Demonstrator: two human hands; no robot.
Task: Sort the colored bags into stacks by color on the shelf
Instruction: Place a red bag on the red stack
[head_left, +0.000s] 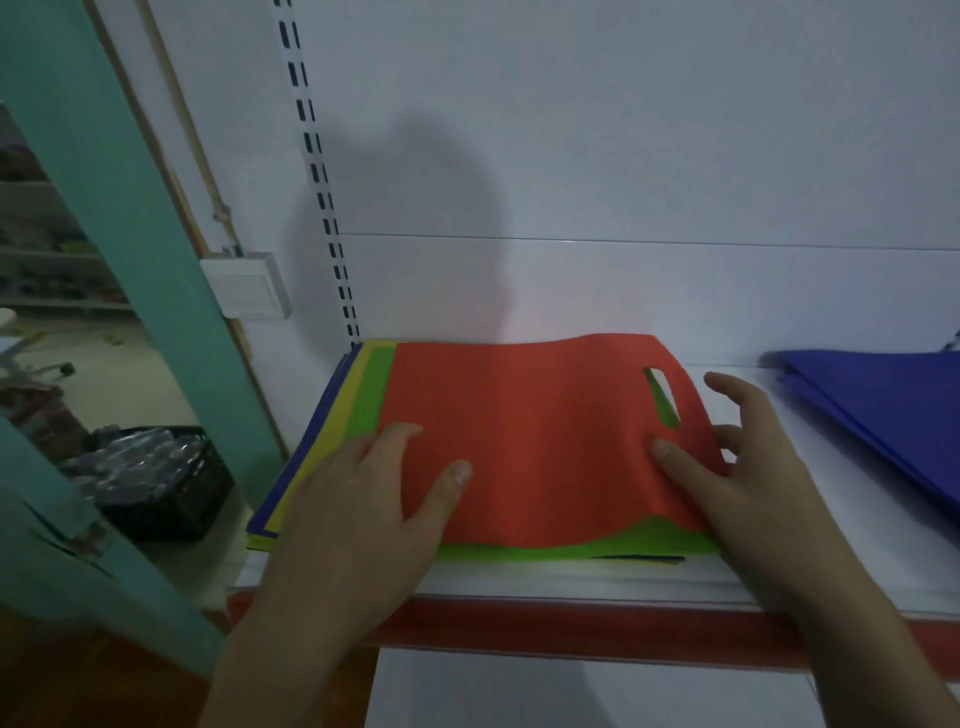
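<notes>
1. A mixed pile of flat bags lies on the white shelf (571, 582) in the centre of the frame, close to the back wall.
2. The red bag (530, 441) is on top, with its handle slot toward the right. Its surface ripples, and its near edge arches up off the layer below.
3. The green bag (371, 389) lies directly under it, showing along the left and near sides and through the slot. A yellow bag (348, 410) and a blue bag (291, 493) stick out further left.
4. The left hand (353, 514) rests flat on the near left part of the red bag, fingers straight and thumb spread. Its grip is wide and holds nothing.
5. The right hand (748, 467) is at the red bag's near right edge. Its thumb lies on top, and the other fingers are spread and half bent past the edge. I cannot tell whether this grip has closed on the bag.
6. A blue stack (893, 410) lies on the same shelf at the right edge of the frame, well apart from the pile.
7. A red strip (571, 631) runs along the shelf's front lip.
8. A slotted upright (322, 187) rises at upper left, with a white switch box (249, 286) beside it.
9. A black basket (166, 483) sits at lower left.
</notes>
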